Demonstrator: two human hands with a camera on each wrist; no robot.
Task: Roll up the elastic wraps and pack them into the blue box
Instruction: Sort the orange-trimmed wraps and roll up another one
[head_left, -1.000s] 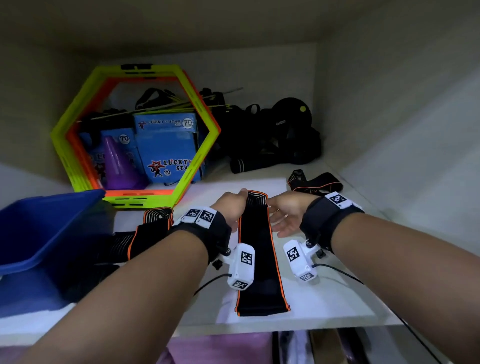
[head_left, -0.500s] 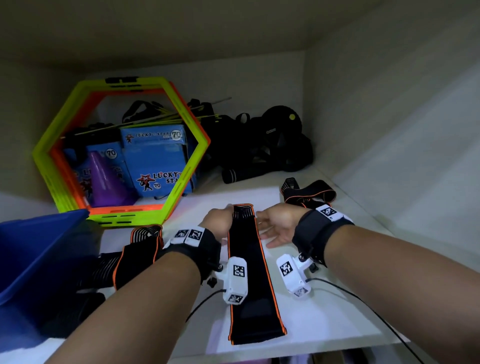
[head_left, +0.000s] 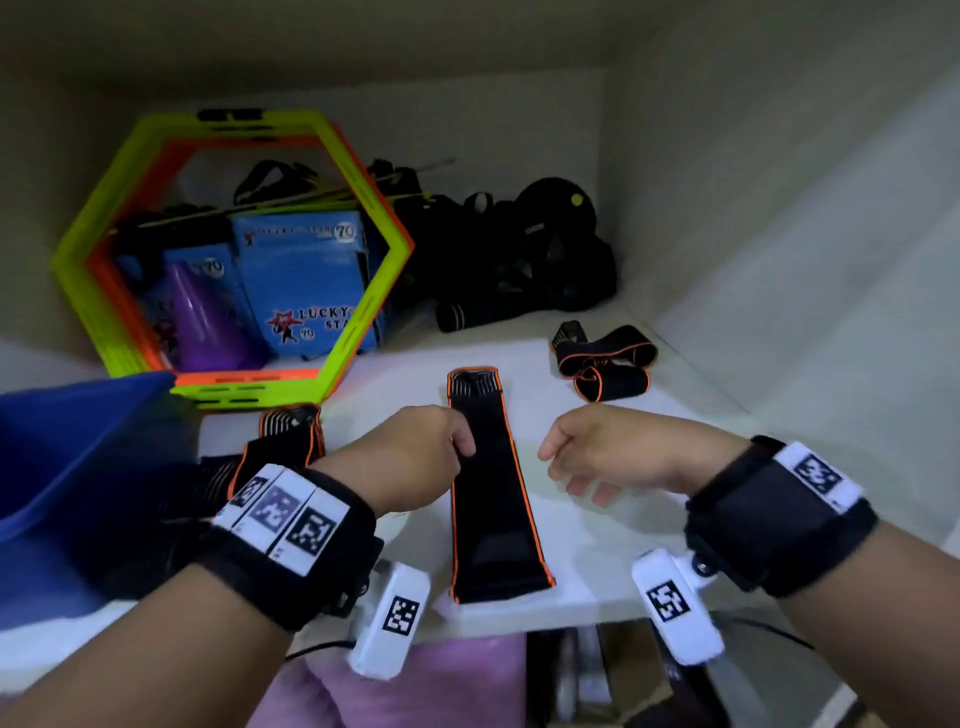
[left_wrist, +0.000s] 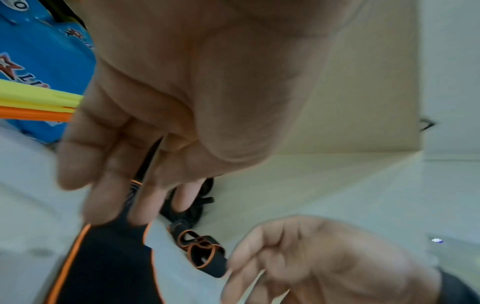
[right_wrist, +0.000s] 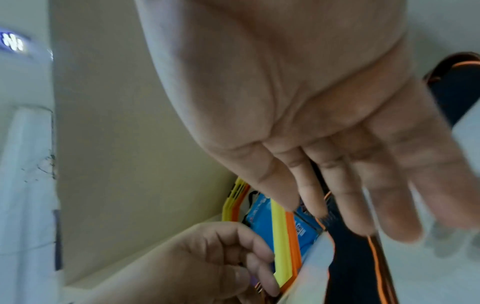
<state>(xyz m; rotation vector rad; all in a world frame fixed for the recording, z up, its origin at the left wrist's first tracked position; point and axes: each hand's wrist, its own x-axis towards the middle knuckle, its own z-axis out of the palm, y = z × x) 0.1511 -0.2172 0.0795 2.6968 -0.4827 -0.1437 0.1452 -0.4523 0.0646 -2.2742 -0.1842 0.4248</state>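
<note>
On the shelf, head view: the flat wrap (head_left: 493, 499) runs front edge to back; my left hand (head_left: 410, 457) touches its left border, my right hand (head_left: 613, 452) hovers just beside it, the blue box (head_left: 67, 447) at the shelf's left end. Left wrist view: left fingers (left_wrist: 109, 185) loosely bent over the wrap, gripping nothing. Right wrist view: right fingers (right_wrist: 363, 185) straight, empty.

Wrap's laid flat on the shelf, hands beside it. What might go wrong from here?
1. The flat wrap's near end reaches the shelf front edge; a tug toward the body could drag it off.
2. Only the left hand touches its edge, the right hand hangs open beside it: a one-sided start could roll crooked.
3. The blue box sits far left, behind another wrap; a loose roll could unwind on the way.
</note>
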